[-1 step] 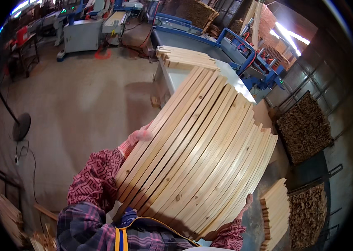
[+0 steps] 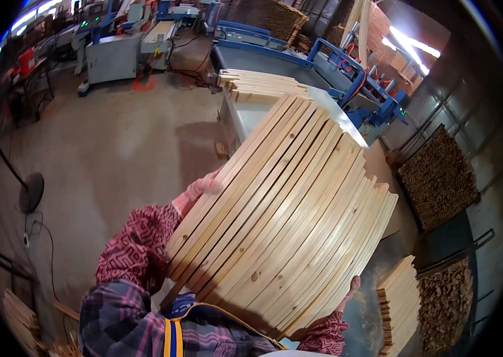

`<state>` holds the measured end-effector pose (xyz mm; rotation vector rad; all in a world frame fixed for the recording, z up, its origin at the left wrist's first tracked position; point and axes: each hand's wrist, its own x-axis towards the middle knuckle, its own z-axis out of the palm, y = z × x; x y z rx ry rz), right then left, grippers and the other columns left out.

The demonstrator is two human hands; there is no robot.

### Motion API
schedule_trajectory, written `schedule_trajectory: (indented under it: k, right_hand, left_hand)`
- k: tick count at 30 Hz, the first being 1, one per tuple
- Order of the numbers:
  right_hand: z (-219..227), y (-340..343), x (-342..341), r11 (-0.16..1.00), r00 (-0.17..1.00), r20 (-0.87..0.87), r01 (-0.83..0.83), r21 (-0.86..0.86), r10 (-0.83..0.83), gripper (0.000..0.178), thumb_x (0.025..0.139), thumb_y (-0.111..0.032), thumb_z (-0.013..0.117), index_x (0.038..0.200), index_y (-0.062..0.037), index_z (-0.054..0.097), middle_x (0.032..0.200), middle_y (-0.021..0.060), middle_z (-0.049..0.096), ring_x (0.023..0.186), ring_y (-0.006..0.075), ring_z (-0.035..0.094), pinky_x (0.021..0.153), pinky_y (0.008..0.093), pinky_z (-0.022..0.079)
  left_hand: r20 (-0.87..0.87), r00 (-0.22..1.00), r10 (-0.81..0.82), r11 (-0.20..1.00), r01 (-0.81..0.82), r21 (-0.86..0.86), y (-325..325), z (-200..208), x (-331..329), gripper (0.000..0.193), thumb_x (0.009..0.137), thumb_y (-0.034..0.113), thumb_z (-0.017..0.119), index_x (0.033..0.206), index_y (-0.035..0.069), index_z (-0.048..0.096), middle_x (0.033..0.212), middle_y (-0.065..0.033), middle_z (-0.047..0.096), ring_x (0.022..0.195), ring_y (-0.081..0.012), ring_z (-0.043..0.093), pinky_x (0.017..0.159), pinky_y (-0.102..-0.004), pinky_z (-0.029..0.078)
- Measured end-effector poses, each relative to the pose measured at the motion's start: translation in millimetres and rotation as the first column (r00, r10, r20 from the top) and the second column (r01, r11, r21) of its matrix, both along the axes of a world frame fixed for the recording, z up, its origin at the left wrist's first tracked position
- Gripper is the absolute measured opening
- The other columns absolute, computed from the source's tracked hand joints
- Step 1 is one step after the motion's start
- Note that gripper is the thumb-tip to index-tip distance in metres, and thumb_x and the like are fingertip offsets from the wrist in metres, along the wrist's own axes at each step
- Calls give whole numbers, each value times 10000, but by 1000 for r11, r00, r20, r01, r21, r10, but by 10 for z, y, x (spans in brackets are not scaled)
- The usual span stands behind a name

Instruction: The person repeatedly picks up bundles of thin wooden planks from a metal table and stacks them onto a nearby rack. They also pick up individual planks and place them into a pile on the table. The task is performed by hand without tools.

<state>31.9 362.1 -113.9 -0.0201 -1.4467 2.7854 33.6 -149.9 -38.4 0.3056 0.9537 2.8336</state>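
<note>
A wide batch of pale wooden strips (image 2: 281, 220), laid side by side, is squeezed between my two hands in front of my body. On its left edge is my left hand (image 2: 205, 185), in a pinkish glove, closed against the outermost strip with its thumb side showing. My right hand (image 2: 350, 293) grips the opposite edge low down; its fingers are mostly hidden by the wood. The strips' far ends are uneven and reach over a white-topped table (image 2: 250, 114). Another pile of strips (image 2: 263, 84) lies on that table.
Behind the table runs a blue machine (image 2: 263, 56) with a frame at its right. A grey machine cabinet (image 2: 113, 60) stands far left. Stacked strips (image 2: 399, 303) lie at lower right, beside larger wood stacks (image 2: 439, 181). A round stand base (image 2: 32, 191) and cable are on the left floor.
The view has shifted slightly, and the stacks at right sit a little farther right in it. Both hands keep the same hold on the strips.
</note>
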Motion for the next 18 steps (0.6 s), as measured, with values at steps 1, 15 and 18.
schedule_trajectory:
  k: [1, 15, 18]
  right_hand:
    - [-26, -285, 75, 995, 998, 37, 49, -85, -46, 794, 852, -555, 642, 1411, -18, 469, 1230, 198, 624, 1032, 342, 667, 846, 471, 598]
    - [171, -871, 760, 931, 934, 123, 349, -107, -336, 711, 880, -539, 613, 1390, -55, 508, 1250, 137, 640, 1062, 307, 652, 869, 473, 584]
    - [188, -1039, 920, 875, 870, 101, 477, 76, -483, 709, 895, -539, 607, 1392, -46, 496, 1204, 138, 648, 1008, 296, 667, 827, 473, 597]
  left_hand:
    - [28, 1000, -10, 999, 12, -41, -47, 116, -133, 871, 794, 356, 811, 1469, -11, 402, 1331, -159, 604, 1044, -235, 675, 872, -379, 585]
    - [3, 856, -517, 856, 517, 31, 228, -377, -1803, 760, 871, 122, 653, 1557, 84, 328, 1288, -97, 635, 1064, -179, 648, 933, -335, 535]
    - [242, 899, -364, 875, 419, -243, 350, -901, -2282, 645, 893, 168, 665, 1497, 97, 452, 1296, -84, 652, 1102, -179, 646, 955, -348, 520]
